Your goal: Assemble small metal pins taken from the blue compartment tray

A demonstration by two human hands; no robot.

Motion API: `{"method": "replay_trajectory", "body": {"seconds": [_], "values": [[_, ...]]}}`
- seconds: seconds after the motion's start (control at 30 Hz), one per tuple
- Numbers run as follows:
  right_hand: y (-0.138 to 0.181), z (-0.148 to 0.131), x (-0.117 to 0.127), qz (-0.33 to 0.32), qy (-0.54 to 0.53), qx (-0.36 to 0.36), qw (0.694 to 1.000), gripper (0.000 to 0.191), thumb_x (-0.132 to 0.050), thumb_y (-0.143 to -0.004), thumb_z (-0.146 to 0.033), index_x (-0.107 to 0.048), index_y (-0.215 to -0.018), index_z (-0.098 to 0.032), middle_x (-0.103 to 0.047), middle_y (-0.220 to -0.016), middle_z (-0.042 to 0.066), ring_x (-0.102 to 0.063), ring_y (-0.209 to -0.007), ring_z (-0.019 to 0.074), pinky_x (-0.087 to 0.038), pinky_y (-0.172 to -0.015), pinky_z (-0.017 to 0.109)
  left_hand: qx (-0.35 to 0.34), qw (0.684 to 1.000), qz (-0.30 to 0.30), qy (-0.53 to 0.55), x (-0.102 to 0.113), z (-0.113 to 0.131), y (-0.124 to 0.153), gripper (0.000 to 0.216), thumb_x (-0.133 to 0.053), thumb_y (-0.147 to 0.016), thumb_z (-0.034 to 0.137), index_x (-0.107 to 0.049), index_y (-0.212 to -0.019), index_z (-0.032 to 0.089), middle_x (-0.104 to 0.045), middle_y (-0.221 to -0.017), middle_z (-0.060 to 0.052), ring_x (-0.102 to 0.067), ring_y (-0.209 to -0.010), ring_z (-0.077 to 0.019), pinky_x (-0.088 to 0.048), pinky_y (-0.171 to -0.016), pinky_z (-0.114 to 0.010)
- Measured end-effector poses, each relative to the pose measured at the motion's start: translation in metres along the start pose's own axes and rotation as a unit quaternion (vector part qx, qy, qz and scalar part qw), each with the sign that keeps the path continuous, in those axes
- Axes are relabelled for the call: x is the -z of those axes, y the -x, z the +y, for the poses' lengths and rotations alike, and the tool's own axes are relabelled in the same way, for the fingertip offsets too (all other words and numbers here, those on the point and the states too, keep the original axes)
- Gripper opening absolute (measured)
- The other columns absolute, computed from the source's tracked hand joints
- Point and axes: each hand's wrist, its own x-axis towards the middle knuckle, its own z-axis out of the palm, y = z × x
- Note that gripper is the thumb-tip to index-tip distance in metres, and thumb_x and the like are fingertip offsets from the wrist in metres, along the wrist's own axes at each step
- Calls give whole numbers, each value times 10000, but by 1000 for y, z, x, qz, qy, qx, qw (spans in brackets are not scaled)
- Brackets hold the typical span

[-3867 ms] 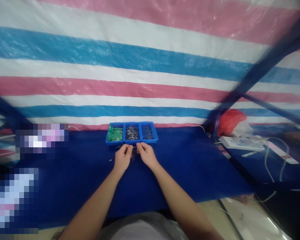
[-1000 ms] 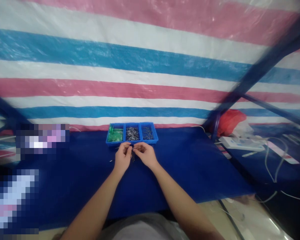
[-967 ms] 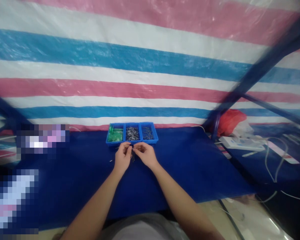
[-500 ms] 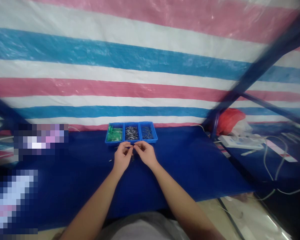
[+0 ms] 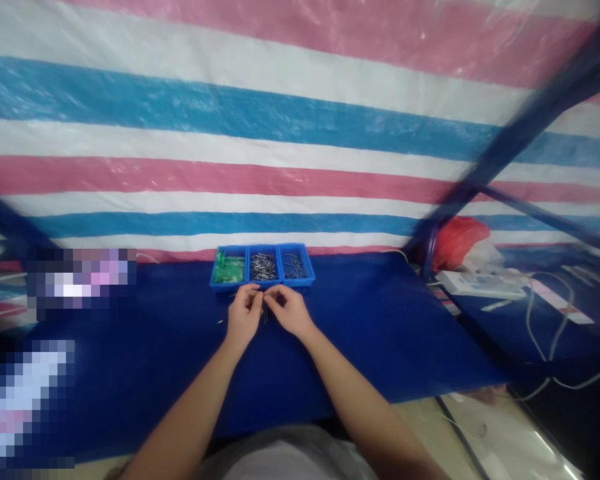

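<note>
Blue plastic first: saw three bins in a row at mid-frame, on a dark blue worktop. Made out green pieces in the left bin, a dense heap of metal pins in the middle one and fewer thin pins in the right one. Just below, found the left hand and right hand with fingers curled and tips nearly meeting; could not tell whether gripping anything. Spotted loose pins between them on the worktop and a small pale piece beside the left hand. Saw striped sheeting across the upper frame.
</note>
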Motion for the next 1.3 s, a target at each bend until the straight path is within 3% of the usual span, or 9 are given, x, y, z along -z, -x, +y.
{"method": "replay_trajectory", "body": {"seconds": [0.2,0.53,0.8,1.07,1.3], "values": [[0,-1,1,14,-28,-35,999,196,-612,-900,-381,-688,-886,-201,-705,-813,17,-640,-722,165,-510,-689,276,-2,999,3,33,-1,2,1,314,-664,-871,387,-584,-1112,204,-699,-1093,-83,-675,-679,-125,-567,-691,-288],[-1,-1,1,23,-8,-41,999,237,-610,-898,-419,-696,-849,-203,-708,-794,19,-639,-721,171,-514,-701,287,-16,1000,11,13,-1,0,0,284,-664,-867,374,-604,-1088,205,-695,-944,-52,-651,-649,-125,-549,-642,-271],[-1,2,0,21,-33,-17,999,195,-668,-863,-350,-714,-992,-211,-744,-895,42,-690,-803,191,-553,-786,317,-10,1000,15,14,-1,-3,0,264,-615,-901,403,-610,-1076,205,-673,-953,-56,-654,-686,-134,-557,-635,-266],[0,-2,1,1,-10,-15,1000,159,-610,-907,-346,-692,-940,-213,-714,-850,18,-651,-765,171,-519,-744,287,-7,1000,2,15,-1,-3,-1,278,-611,-907,405,-596,-1098,204,-680,-926,-44,-653,-645,-126,-550,-635,-266],[-1,0,2,-5,-10,-33,999,238,-574,-936,-393,-707,-861,-210,-704,-804,5,-624,-730,163,-474,-698,264,-3,999,-3,44,-1,-2,0,316,-669,-872,387,-581,-1113,202,-693,-1027,-66,-680,-666,-129,-568,-672,-285]]}}
